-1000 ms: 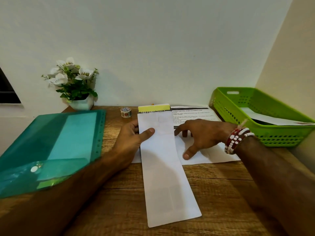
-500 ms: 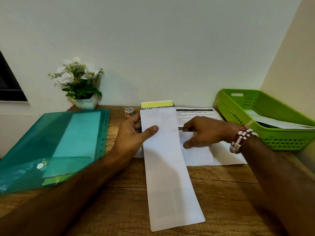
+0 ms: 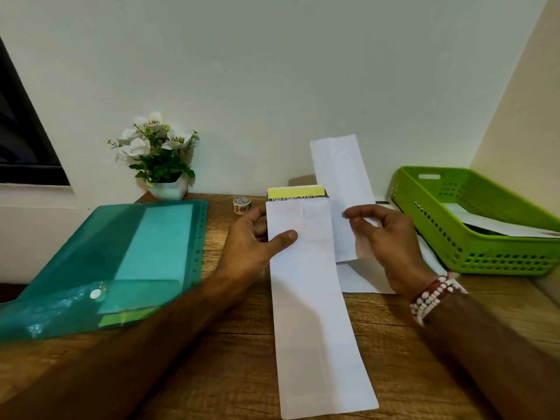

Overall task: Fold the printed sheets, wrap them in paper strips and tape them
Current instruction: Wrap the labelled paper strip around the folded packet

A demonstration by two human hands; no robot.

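Fingers of the left hand pinching the long white folded paper sheet, thumb on top and the rest tucked beneath its left edge, at frame centre. Lying lengthwise on the wooden surface, running toward the lower edge of the frame and covering most of a yellow-topped printed sheet. Right hand, centre right, gripping a narrower white paper strip between thumb and fingertips, lifting it nearly upright against the pale wall. Resting beneath that hand, a flat white sheet. Sitting just above the left hand, a small patterned tape roll. Lying at the left, a translucent green plastic folder; standing behind it, a white-flowered potted plant. Holding papers at the right, a lime-green perforated plastic basket.
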